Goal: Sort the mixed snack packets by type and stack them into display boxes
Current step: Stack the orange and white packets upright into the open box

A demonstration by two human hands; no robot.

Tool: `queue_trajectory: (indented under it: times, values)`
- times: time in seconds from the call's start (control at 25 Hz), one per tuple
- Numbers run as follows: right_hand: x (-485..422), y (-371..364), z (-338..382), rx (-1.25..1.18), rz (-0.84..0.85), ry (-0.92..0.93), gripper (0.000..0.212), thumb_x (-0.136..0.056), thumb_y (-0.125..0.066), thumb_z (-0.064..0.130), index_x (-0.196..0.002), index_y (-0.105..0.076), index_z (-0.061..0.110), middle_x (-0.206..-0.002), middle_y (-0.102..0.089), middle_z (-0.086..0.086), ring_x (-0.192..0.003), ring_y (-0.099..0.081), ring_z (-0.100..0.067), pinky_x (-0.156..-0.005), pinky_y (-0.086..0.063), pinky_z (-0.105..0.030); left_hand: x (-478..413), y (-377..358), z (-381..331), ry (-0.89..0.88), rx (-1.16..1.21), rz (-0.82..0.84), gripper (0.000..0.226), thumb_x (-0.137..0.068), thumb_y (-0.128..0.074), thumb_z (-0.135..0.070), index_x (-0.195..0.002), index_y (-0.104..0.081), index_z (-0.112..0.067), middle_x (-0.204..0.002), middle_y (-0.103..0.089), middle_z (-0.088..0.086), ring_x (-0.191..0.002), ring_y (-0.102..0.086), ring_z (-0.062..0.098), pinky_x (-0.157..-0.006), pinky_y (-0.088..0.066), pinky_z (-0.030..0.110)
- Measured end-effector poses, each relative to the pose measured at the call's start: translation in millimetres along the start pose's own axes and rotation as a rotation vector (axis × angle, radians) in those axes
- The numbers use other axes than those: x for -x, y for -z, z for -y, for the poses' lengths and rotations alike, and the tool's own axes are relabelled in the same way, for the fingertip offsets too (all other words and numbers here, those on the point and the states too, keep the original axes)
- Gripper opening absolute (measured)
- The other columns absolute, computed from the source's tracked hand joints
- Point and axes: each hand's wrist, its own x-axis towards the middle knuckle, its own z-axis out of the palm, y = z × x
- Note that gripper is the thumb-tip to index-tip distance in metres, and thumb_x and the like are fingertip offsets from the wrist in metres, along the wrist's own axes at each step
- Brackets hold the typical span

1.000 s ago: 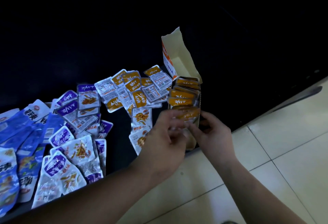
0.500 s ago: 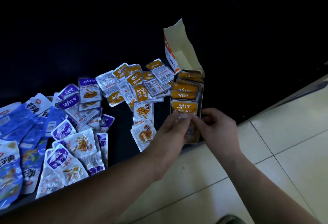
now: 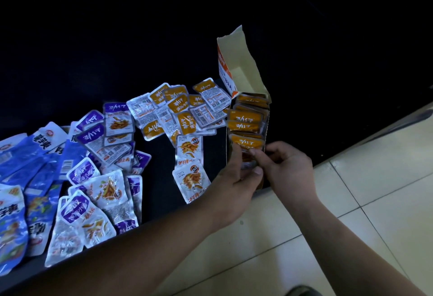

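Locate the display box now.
Head view, right of centre: the display box lies at the dark surface's near edge, right of the loose orange packets.

Likely a shop: loose snack packets are covering a dark counter at left; a display box is standing centre-right, floor tiles lower right.

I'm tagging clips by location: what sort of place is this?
Probably a shop or stockroom, though uncertain: loose snack packets heaped on a dark counter, a cardboard display box holding orange packets, and pale floor tiles beside it.
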Motion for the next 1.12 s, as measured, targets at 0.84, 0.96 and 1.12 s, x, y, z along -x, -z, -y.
queue_trajectory:
  times: [0.84, 0.96, 1.12]
  values:
    - [49.0, -7.8, 59.4, 0.109, -0.095, 0.305, 0.013, -0.088, -0.077, 0.030, -0.086, -0.066, 0.023, -0.078, -0.059, 0.010, -0.069, -0.059, -0.006, -0.062, -0.049, -0.025, 34.9, 37.8, 10.3, 0.001, -0.071, -0.444, 0.028, -0.090, -0.067, 0.003, -0.105, -0.073, -0.020, -0.091, -0.076, -0.004, -0.078, -0.068, 0.005, -0.072, -0.054, 0.018]
    - [66.7, -50.8, 82.5, -0.222, 0.160, 0.061, 0.013, -0.094, -0.070, 0.009, -0.087, -0.069, 0.020, -0.075, -0.068, 0.005, -0.068, -0.064, 0.000, -0.064, -0.046, -0.012, 50.6, 77.3, 38.5, 0.074, -0.458, -0.543, 0.029, -0.082, -0.073, -0.007, -0.101, -0.069, -0.028, -0.100, -0.064, -0.007, -0.080, -0.064, 0.006, -0.077, -0.051, 0.025]
    - [87.1, -99.5, 61.3, 0.073, 0.370, -0.032, 0.016, -0.093, -0.055, 0.021, -0.102, -0.066, 0.028, -0.105, -0.062, 0.003, -0.104, -0.061, -0.010, -0.088, -0.049, -0.028, 57.4, 107.9, 54.1, 0.359, -0.686, -0.425, 0.065, -0.077, -0.080, -0.041, -0.134, -0.056, -0.024, -0.128, -0.048, 0.001, -0.113, -0.060, 0.025, -0.091, -0.054, 0.038]
